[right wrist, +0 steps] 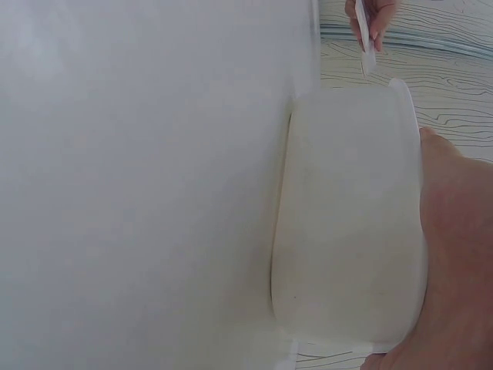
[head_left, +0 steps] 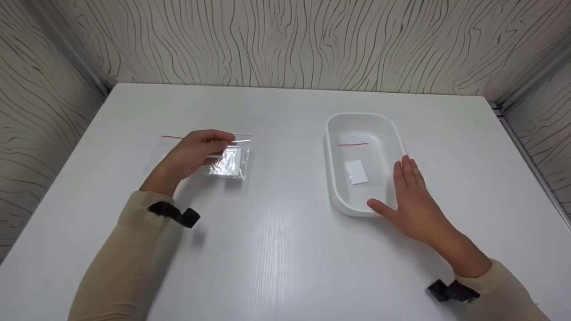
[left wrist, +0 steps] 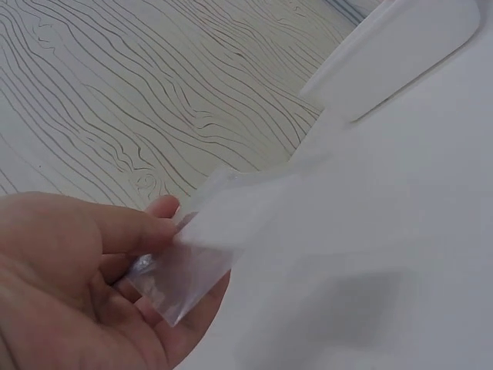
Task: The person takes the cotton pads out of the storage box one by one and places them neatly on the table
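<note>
My left hand (head_left: 192, 149) pinches a small clear zip bag (head_left: 229, 162) between thumb and fingers, above the table on the left. Something flat and white shows inside it. In the left wrist view the bag (left wrist: 192, 277) spreads out past the fingertips. My right hand (head_left: 415, 205) rests at the near right corner of a white plastic tub (head_left: 341, 205), fingers straight along its side and thumb over the near rim. Inside the tub lies another clear bag with a red seal line (head_left: 352, 144) and a white card (head_left: 357, 172).
Left of my left hand, a red seal line (head_left: 171, 137) marks one more clear bag on the white table (head_left: 276, 249), partly hidden by the hand. A wood-patterned wall (head_left: 285, 44) stands behind the table, with panels on both sides.
</note>
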Tool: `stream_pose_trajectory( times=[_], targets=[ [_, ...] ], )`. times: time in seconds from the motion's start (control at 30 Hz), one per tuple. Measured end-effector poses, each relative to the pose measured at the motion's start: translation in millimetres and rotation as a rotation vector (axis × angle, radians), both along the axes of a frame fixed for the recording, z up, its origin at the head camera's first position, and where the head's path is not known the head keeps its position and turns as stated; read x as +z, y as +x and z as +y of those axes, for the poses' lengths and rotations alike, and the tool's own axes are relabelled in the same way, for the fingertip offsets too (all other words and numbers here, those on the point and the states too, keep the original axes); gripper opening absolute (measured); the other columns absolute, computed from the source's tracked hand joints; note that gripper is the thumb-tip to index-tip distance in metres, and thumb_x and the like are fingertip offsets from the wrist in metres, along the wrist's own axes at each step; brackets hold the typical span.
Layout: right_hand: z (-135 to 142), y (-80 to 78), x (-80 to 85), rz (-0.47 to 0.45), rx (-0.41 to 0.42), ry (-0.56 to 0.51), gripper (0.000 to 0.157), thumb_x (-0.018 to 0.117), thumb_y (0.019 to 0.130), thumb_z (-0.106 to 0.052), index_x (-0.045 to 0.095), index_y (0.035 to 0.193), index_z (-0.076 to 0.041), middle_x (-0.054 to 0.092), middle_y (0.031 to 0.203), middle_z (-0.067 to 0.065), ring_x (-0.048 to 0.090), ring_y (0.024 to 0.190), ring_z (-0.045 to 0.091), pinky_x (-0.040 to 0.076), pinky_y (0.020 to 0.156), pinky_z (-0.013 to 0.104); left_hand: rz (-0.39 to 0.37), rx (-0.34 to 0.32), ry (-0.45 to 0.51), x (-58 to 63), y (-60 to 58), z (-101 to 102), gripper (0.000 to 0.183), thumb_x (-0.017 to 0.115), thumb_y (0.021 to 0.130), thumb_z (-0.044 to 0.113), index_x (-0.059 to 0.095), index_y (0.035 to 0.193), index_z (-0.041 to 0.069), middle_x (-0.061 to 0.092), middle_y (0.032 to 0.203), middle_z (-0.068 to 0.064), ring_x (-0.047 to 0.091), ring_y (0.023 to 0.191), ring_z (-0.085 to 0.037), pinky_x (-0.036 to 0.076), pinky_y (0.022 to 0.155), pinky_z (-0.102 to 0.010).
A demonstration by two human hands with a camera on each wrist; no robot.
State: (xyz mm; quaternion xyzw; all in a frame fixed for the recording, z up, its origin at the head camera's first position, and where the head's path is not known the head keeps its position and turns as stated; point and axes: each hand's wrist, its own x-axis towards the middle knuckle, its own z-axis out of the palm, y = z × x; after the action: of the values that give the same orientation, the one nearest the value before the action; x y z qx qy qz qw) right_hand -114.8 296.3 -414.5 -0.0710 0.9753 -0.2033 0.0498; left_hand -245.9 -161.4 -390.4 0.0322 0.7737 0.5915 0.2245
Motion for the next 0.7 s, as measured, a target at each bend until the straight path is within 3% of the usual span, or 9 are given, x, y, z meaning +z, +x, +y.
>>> stream_pose_trajectory(
  times=[0.17, 0.43, 0.7],
  targets=[
    [0.5, -0.5, -0.4, -0.001, 0.001, 0.004, 0.115, 0.06, 0.094, -0.064, -0.001, 0.157, 0.012, -0.013, 0.166, 0.028, -0.013, 0.153, 0.043, 0.014, 0.118, 0.065, -0.008, 0.02, -0.036, 3.5, -0.2, -11.4, 0.035, 0.052, 0.107, 0.012, 0.057, 0.14, 0.005, 0.056, 0.138, -0.01, 0.054, 0.119, -0.024, 0.049, 0.099, -0.034],
    [0.8, 0.1, -0.5, 0.007, 0.004, 0.001, 0.114, 0.06, 0.095, -0.063, -0.001, 0.157, 0.012, -0.013, 0.166, 0.027, -0.013, 0.153, 0.042, 0.014, 0.119, 0.064, -0.007, -0.014, -0.093, 6.2, -1.3, -27.6, 0.039, 0.05, 0.107, 0.013, 0.052, 0.145, 0.005, 0.052, 0.145, -0.011, 0.05, 0.13, -0.028, 0.044, 0.109, -0.043],
    [-0.1, 0.4, 0.4, 0.011, 0.005, -0.002, 0.114, 0.06, 0.095, -0.062, 0.0, 0.157, 0.012, -0.012, 0.166, 0.027, -0.013, 0.153, 0.042, 0.014, 0.119, 0.064, -0.017, 0.029, -0.161, -2.3, -6.2, -37.3, 0.039, 0.052, 0.106, 0.013, 0.053, 0.144, 0.008, 0.053, 0.146, -0.01, 0.052, 0.128, -0.026, 0.045, 0.108, -0.043]
  ],
)
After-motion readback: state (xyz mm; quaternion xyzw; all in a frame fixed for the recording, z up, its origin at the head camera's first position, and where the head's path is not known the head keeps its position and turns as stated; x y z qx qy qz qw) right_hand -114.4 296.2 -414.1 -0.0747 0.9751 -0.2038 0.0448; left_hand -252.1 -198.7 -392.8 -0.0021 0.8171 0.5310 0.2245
